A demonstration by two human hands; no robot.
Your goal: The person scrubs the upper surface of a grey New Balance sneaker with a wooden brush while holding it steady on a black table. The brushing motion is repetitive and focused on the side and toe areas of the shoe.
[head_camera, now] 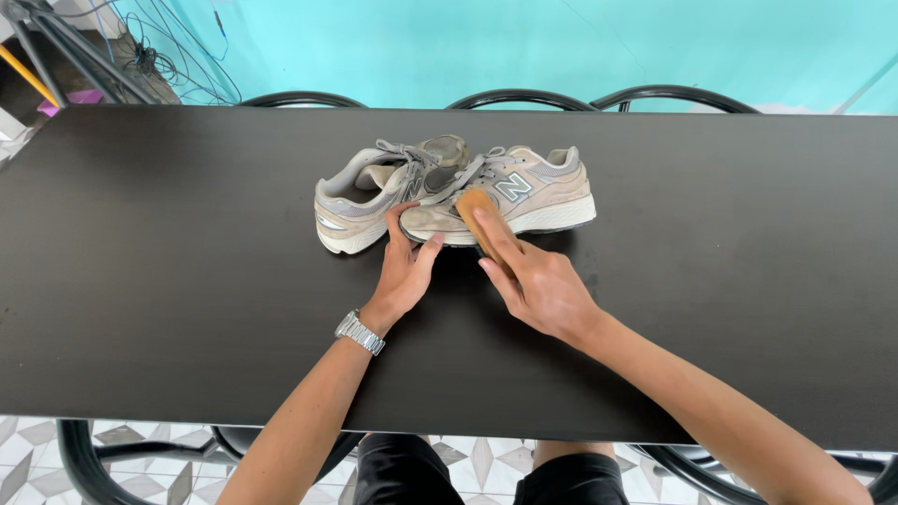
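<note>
I am looking down on a wide black table (pixel 140 281) that fills most of the view, with a turquoise wall beyond its far edge and the curved black backs of chairs (pixel 524 97) showing just behind it. A patterned tiled floor shows along the near edge.

Near the middle of the table, toward the far side, sits a pair of worn grey-beige sneakers. The left sneaker (pixel 360 201) lies angled with its opening facing up; the right sneaker (pixel 533 192) stands on its sole with its toe pointing left, and its laces cross over the other shoe, so the two touch.

My left hand (pixel 404 271), with a metal wristwatch (pixel 359 332) on the wrist, rests fingers spread against the toe end of the right sneaker, steadying it. My right hand (pixel 538 281) is closed around a wooden-backed brush (pixel 475 210), with the index finger laid along its back, pressing it onto the side of that same sneaker near the toe.

As I judge it, the brushing is at an early or middle stage: both shoes look dull and soiled, the brush is only on the front of one shoe, and nothing is touching the left sneaker.
</note>
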